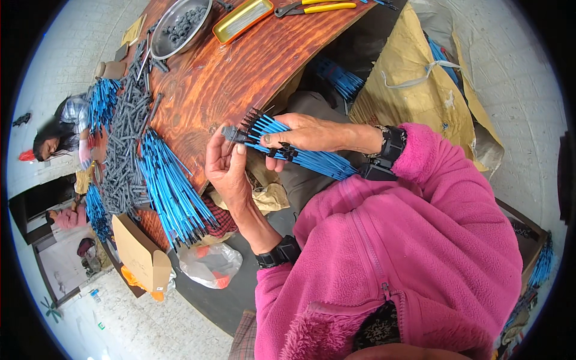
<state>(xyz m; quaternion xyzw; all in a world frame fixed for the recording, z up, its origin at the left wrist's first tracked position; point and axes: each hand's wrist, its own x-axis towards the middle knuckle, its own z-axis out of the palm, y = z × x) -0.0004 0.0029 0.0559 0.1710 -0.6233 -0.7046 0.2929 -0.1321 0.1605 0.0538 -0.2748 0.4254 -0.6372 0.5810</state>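
In my right hand [312,133] is a bundle of thin blue rods [327,165] with black tips, its fingers closed round them near the tipped end. The loose ends reach back toward my pink sleeve. My left hand [225,167] pinches a small dark grey ribbed plastic piece [234,134] between thumb and fingertips. That piece sits right at the tip of one rod; whether it is pushed onto the rod I cannot tell. On the table to the left lie a larger bunch of blue rods [171,186] and a long heap of grey plastic pieces [125,144].
On the wooden table [252,54] stand a metal bowl [157,43] of grey pieces, an orange-rimmed tray [243,21] and yellow-handled pliers [327,7]. A cardboard box [135,249] and plastic bag [210,264] are at left. A yellow sack [402,78] stands right. Two people sit far left.
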